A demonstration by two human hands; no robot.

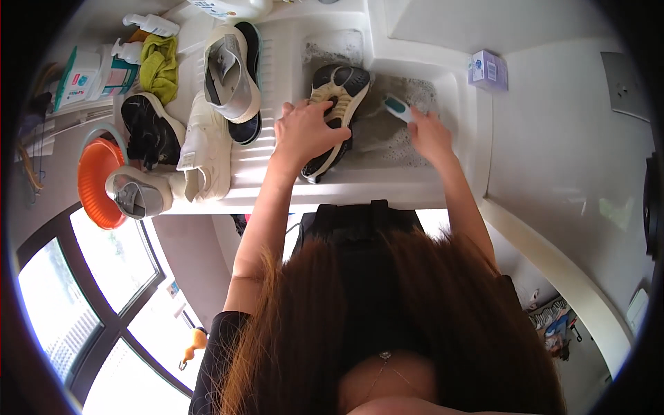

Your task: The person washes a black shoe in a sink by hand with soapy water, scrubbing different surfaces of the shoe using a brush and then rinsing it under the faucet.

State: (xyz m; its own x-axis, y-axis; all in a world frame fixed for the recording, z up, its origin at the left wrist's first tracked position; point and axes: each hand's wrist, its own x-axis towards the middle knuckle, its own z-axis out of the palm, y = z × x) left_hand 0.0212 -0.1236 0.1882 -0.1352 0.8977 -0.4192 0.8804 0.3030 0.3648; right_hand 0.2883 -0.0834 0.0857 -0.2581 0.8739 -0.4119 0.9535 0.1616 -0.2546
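Observation:
A black and cream sneaker leans at a slant over the left wall of the sink, toe pointing away from me. My left hand grips it from the left, with the fingers at its laces and opening and the thumb reaching across to its right side. In my right hand is a small scrub brush with a white and teal body, held just above the water. The brush is apart from the sneaker, and its bristles are hidden. Cloudy grey water with foam fills the basin.
Left of the sink, a ribbed washboard ledge holds a silver-white shoe, a white shoe, a black shoe and a yellow-green cloth. An orange basket hangs farther left. A lilac box sits on the right rim.

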